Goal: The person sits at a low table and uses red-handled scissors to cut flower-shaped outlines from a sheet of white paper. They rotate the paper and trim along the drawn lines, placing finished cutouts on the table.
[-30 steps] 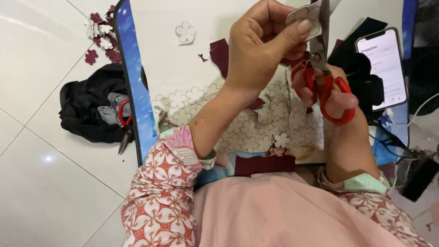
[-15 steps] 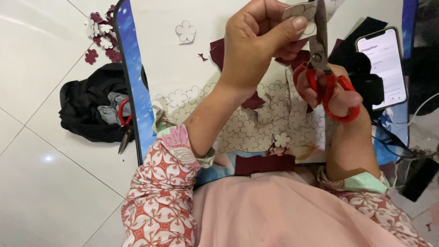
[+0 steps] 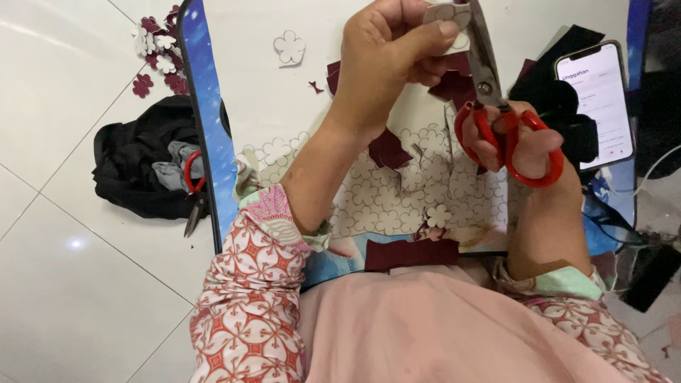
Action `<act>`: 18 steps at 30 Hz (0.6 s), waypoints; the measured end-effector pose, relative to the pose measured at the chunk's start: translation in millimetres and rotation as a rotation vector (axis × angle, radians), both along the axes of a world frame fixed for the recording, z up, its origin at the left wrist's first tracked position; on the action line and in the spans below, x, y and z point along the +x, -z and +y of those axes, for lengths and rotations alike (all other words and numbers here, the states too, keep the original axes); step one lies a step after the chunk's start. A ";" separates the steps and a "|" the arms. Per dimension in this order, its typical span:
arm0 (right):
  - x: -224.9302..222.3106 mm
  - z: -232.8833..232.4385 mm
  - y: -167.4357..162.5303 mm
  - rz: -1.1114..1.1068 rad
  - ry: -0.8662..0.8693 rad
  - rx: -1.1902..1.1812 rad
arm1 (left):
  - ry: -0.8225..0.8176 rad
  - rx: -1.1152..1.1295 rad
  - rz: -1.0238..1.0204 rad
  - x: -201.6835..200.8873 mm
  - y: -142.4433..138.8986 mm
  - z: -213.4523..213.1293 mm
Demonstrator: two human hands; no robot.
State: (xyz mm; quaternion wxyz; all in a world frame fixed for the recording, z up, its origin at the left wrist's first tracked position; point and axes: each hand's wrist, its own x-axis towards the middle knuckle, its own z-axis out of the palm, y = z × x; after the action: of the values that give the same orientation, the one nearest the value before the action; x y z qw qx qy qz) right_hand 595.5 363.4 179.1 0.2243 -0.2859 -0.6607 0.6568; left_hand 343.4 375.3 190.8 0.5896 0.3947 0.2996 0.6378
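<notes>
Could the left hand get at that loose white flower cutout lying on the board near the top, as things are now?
Probably not right away. The left hand is pinching a small white piece against the red-handled scissors in the right hand. The flower cutout lies uncovered on the white board just beside it, so the path looks free once the fingers let go.

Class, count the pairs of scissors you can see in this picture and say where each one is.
2. One pair of red-handled scissors is in the right hand, blades at the paper piece held by the left hand. The second pair lies on the dark cloth on the floor.
</notes>
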 end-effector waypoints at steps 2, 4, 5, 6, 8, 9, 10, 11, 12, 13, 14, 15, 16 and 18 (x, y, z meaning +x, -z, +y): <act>1.4 -3.1 0.2 -0.075 0.057 0.049 | 0.006 -0.050 0.006 -2.3 2.1 2.4; 1.3 -5.7 -0.3 -0.131 0.090 0.060 | 0.025 -0.064 -0.005 -4.7 4.7 4.1; 0.6 -5.8 -0.2 -0.151 0.095 0.046 | 0.035 -0.071 -0.010 -5.3 6.3 5.1; 0.7 -7.3 -0.5 -0.170 0.099 0.032 | 0.036 -0.061 0.006 -5.9 8.2 6.0; -4.7 2.0 4.0 -0.112 0.057 0.033 | 0.036 -0.039 0.038 -7.0 12.9 9.3; -5.5 2.9 5.6 -0.082 0.034 0.034 | 0.057 -0.048 0.050 -8.9 15.8 11.1; -6.7 4.7 8.2 -0.117 0.139 0.007 | 0.079 -0.060 0.062 -11.9 18.9 13.7; -7.0 4.4 10.7 -0.154 0.243 -0.019 | 0.100 -0.071 0.072 -14.8 22.1 16.7; -6.2 3.0 12.9 -0.190 0.345 -0.042 | 0.085 -0.074 0.125 -19.0 25.5 20.3; -7.1 5.4 16.1 -0.170 0.346 -0.066 | 0.065 -0.075 0.180 -25.2 28.3 26.3; -7.0 6.4 18.8 -0.148 0.342 -0.093 | 0.041 -0.080 0.238 -33.6 31.3 31.0; -7.4 6.8 22.1 -0.126 0.336 -0.124 | -0.050 -0.147 0.380 -45.4 34.4 34.6; -7.3 7.6 25.1 -0.112 0.337 -0.143 | -0.139 -0.215 0.517 -59.4 37.2 38.0; -4.5 9.8 28.6 -0.091 0.342 -0.175 | -0.240 -0.290 0.726 -87.4 44.8 36.2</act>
State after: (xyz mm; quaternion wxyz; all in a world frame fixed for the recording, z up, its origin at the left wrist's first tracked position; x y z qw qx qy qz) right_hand 591.0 373.2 150.5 0.2769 -0.4421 -0.5524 0.6502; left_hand 256.0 411.5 146.0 0.4163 0.4691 0.6190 0.4727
